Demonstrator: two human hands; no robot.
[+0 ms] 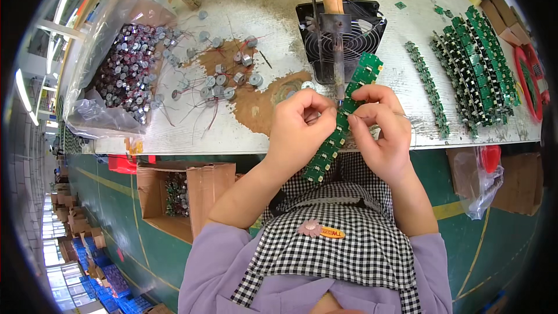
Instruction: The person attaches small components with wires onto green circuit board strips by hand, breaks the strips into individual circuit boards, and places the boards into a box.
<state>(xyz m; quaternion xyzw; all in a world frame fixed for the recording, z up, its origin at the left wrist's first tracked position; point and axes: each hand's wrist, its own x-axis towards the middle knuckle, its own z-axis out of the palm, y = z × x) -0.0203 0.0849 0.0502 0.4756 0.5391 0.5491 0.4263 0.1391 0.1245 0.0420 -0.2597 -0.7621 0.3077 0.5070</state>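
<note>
A long green circuit board strip (324,161) runs slantwise between my hands, over the table's front edge. My right hand (383,131) is closed at the strip's right edge, its thumb and fingertips pressed on it. My left hand (301,128) is curled shut against the strip's left side; what its fingers pinch is mostly hidden. Just above the strip, between both hands, points the tip of an upright soldering iron (339,58) with a wooden handle. A small round motor (308,85) lies behind my left hand. Several wired motors (220,79) are scattered farther left.
A plastic-lined box (75,117) full of small motors stands at the left. Behind the iron is a black fan (372,26). More board strips (474,70) lie in rows at the right, near a red spool (533,75). Below the table sits an open cardboard box (212,192).
</note>
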